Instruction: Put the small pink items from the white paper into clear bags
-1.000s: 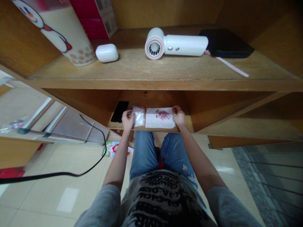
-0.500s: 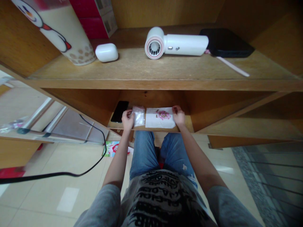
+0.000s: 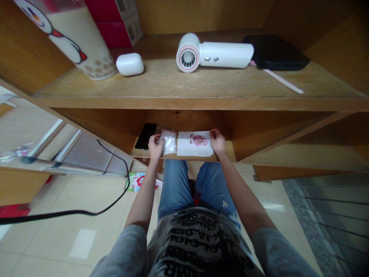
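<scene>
Left hand (image 3: 155, 148) pinching the edge of a clear plastic bag (image 3: 169, 141), right hand (image 3: 217, 141) holding the edge of a white paper (image 3: 191, 150) with pink beads (image 3: 199, 140) on top, both on a low wooden shelf (image 3: 226, 151), bag just beside a black phone (image 3: 145, 136).

A white hair dryer (image 3: 213, 54) lies on the wooden shelf (image 3: 173, 82), a white earbud case (image 3: 130, 64) left of it, a flat black device (image 3: 275, 50) right of it.

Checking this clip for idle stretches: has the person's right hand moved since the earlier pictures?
No, the right hand keeps the same place relative to the black phone on the lower shelf.
</scene>
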The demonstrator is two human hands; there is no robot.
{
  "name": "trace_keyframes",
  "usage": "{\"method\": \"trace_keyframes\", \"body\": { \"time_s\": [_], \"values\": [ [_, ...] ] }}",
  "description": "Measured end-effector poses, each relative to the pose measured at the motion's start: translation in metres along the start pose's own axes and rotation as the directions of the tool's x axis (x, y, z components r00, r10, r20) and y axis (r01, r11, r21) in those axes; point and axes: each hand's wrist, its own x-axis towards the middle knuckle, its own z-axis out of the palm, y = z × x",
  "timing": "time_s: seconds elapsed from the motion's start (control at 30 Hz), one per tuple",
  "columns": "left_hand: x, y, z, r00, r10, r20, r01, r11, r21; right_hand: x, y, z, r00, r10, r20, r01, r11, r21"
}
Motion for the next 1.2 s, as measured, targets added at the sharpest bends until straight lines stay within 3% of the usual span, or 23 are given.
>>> {"method": "trace_keyframes", "body": {
  "time_s": [1.2],
  "values": [
    [-0.0004, 0.0011, -0.0002, 1.0, -0.005, 0.007, 0.005, 1.0, -0.004, 0.0009, 0.0016, 0.0003, 1.0, 0.001, 0.015, -0.001, 1.0, -0.014]
  ]
}}
